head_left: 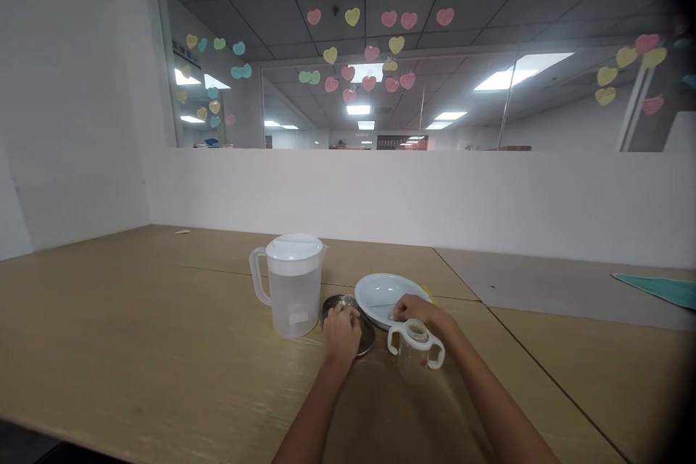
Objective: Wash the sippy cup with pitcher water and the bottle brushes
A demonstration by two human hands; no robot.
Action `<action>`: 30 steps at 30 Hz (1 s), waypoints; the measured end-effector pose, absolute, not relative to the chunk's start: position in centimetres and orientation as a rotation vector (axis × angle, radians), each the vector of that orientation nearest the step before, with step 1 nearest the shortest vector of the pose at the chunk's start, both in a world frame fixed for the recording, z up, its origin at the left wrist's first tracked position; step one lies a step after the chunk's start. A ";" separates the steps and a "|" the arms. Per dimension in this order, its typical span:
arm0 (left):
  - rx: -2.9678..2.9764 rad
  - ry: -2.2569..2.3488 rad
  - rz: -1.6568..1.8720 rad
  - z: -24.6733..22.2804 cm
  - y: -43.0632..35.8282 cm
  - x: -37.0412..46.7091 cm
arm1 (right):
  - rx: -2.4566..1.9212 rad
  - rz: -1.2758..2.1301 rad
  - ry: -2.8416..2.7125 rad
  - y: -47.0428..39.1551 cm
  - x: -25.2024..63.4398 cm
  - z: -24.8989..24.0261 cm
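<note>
Head view looks down a long wooden table [135, 348] toward a white partition wall [413, 196], with glass above it dotted with paper hearts [370, 53] in pink, yellow and teal.

2 bare forearms reach in from the bottom edge. The left hand [341, 333] rests, fingers curled, on a small dark metal dish [367, 337] that lies flat on the table just right of the pitcher; something small and clear seems to sit under the fingertips, but whether the hand actually grips it cannot be told. The right hand [416, 309] lies on the near rim of a white divided plate [383, 293], fingers bent down onto it — closed or merely touching, the view does not show.

Just in front of the right hand stands a clear cup with 2 white handles [415, 355], upright and open at the top, touching neither hand as far as can be seen. A translucent plastic pitcher [291, 288] with a white lid stands upright left of the dish, its handle turned to the left.

Far right on the table lies a teal cloth [660, 288] — well apart from everything else. A small pale scrap [181, 232] lies near the far left corner.
</note>
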State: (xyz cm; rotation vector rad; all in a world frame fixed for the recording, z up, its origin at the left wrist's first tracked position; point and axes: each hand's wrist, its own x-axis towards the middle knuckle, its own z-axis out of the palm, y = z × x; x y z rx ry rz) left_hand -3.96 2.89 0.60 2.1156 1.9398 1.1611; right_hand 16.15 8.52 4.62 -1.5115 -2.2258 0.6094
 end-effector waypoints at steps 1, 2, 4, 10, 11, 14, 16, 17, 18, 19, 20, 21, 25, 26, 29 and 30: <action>2.108 1.922 1.162 0.5 3.0 -4.0 | -1.488 0.595 -2.202 8.6 16.0 4.6; 2.104 1.907 1.162 0.4 3.1 -4.1 | -1.465 0.565 -2.164 8.7 15.9 4.8; 2.105 1.895 1.161 0.2 3.1 -4.2 | -1.428 0.480 -2.062 8.8 15.8 5.4; 2.153 2.050 1.127 0.2 3.2 -4.3 | -1.154 0.466 -1.718 6.4 16.0 10.2; 2.162 2.072 1.101 0.2 3.2 -4.3 | -1.095 0.519 -1.706 5.4 16.0 11.1; 2.188 2.110 1.010 0.1 3.3 -4.3 | -1.052 0.716 -1.878 2.8 16.2 13.1; 2.204 2.116 0.966 0.0 3.3 -4.4 | -1.089 0.823 -2.017 1.8 16.2 13.5; 2.211 2.115 0.954 0.0 3.3 -4.4 | -1.109 0.849 -2.070 1.6 16.1 13.6; 2.216 2.117 0.951 0.0 3.2 -4.4 | -1.127 0.851 -2.107 1.5 16.0 13.5; 2.217 2.124 0.957 0.1 3.2 -4.4 | -1.141 0.836 -2.130 1.6 15.8 13.4; 2.218 2.133 0.976 0.1 3.2 -4.4 | -1.151 0.806 -2.139 1.7 15.7 13.3; 2.214 2.144 1.009 0.1 3.2 -4.3 | -1.160 0.772 -2.137 1.8 15.6 13.2; 2.177 2.165 1.279 0.2 3.2 -4.3 | -1.170 0.685 -2.084 2.0 15.5 13.3; 2.167 2.149 1.366 0.3 3.3 -4.3 | -1.174 0.683 -2.081 2.0 15.6 13.3; 2.157 2.042 1.596 0.4 3.3 -4.3 | -1.206 0.704 -2.114 2.2 15.8 13.1; 2.157 2.001 1.643 0.4 3.3 -4.4 | -1.219 0.715 -2.132 2.3 15.9 12.9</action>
